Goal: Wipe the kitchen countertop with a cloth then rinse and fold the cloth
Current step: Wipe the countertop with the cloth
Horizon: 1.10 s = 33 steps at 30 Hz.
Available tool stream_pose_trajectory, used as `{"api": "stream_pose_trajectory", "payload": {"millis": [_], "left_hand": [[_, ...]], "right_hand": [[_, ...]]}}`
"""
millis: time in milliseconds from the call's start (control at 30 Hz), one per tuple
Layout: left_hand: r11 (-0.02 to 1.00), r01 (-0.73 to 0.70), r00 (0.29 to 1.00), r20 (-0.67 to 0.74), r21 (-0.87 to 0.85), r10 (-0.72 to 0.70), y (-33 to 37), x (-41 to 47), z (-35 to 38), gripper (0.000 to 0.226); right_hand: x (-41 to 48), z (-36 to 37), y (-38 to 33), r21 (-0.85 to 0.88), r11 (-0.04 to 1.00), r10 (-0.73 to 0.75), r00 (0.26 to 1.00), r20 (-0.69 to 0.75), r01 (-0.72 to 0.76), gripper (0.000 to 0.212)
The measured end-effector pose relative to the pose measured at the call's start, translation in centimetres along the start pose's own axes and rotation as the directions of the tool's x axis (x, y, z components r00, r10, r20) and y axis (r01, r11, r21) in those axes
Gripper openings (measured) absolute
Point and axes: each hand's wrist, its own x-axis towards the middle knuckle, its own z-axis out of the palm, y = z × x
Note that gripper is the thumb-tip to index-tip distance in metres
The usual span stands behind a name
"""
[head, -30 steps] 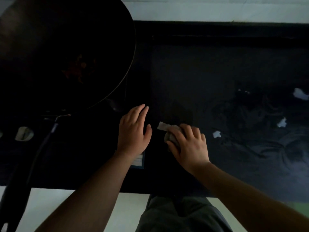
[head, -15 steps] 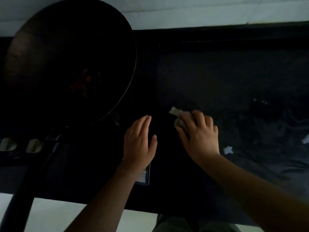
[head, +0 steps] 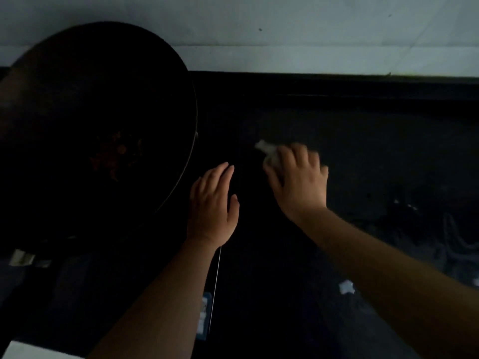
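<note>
The scene is dim. My right hand (head: 298,180) presses a small pale cloth (head: 265,149) onto the black countertop (head: 363,151); only a crumpled corner of the cloth shows past my fingertips, and the hand is motion-blurred. My left hand (head: 212,206) lies flat on the counter with straight fingers, just right of the wok, holding nothing.
A large dark wok (head: 90,130) with reddish residue fills the left side, its rim close to my left hand. A white scrap (head: 346,286) lies on the counter under my right forearm. Wet streaks mark the counter at right (head: 453,237). A pale wall (head: 285,35) runs behind.
My right hand has slid the cloth away from me toward the back of the counter. My left hand kept its place beside the wok while the view tilted up.
</note>
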Motion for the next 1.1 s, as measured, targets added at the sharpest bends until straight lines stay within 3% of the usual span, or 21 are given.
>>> {"api": "stream_pose_trajectory", "payload": {"millis": [133, 300, 367, 467, 600, 667, 733, 900, 1000, 1100], "left_hand": [[1.000, 0.016, 1.000, 0.008, -0.011, -0.015, 0.1, 0.2, -0.1, 0.056], [1.000, 0.009, 0.999, 0.030, 0.006, -0.010, 0.1, 0.3, -0.1, 0.054], [1.000, 0.011, 1.000, 0.026, 0.010, -0.011, 0.0, 0.3, 0.0, 0.053], [0.999, 0.002, 1.000, 0.014, 0.032, -0.002, 0.0, 0.5, 0.0, 0.053], [0.999, 0.007, 1.000, 0.012, 0.039, -0.007, 0.1, 0.4, 0.0, 0.054], [0.999, 0.004, 1.000, 0.006, 0.040, -0.005, 0.1, 0.3, 0.0, 0.054], [0.999, 0.006, 1.000, 0.008, 0.036, -0.006, 0.0, 0.3, 0.1, 0.055], [0.998, 0.003, 1.000, 0.018, 0.068, -0.005, 0.1, 0.3, 0.2, 0.055], [0.995, -0.010, 1.000, 0.027, 0.103, 0.007, 0.1, 0.1, 0.1, 0.056], [0.990, -0.049, 0.999, 0.009, 0.136, 0.048, 0.7, 0.1, -0.3, 0.053]], "right_hand": [[-4.6, -0.4, 1.5, -0.017, 0.986, -0.167, 0.986, 0.005, 0.168, 0.052], [5.1, 0.3, 0.3, 0.014, 0.997, 0.078, 0.995, -0.057, -0.078, 0.050], [8.8, 1.3, -1.4, 0.016, 0.994, 0.109, 0.993, -0.044, -0.109, 0.050], [9.6, 1.5, -3.2, 0.035, 0.999, 0.002, 1.000, -0.025, -0.001, 0.049], [2.3, 1.1, -1.2, 0.046, 0.971, -0.234, 0.972, -0.016, 0.234, 0.049], [-0.9, 0.4, 0.7, 0.016, 0.964, -0.264, 0.964, -0.029, 0.264, 0.051], [-0.4, -0.1, 2.6, -0.001, 0.974, -0.224, 0.973, -0.048, 0.224, 0.050], [9.4, -0.8, 4.3, -0.005, 0.997, 0.075, 0.994, -0.080, -0.075, 0.049], [9.7, -0.6, 4.1, -0.029, 0.996, 0.082, 0.992, -0.097, -0.085, 0.050], [4.1, -0.7, 4.2, -0.007, 0.999, -0.036, 0.997, -0.068, 0.035, 0.050]]}}
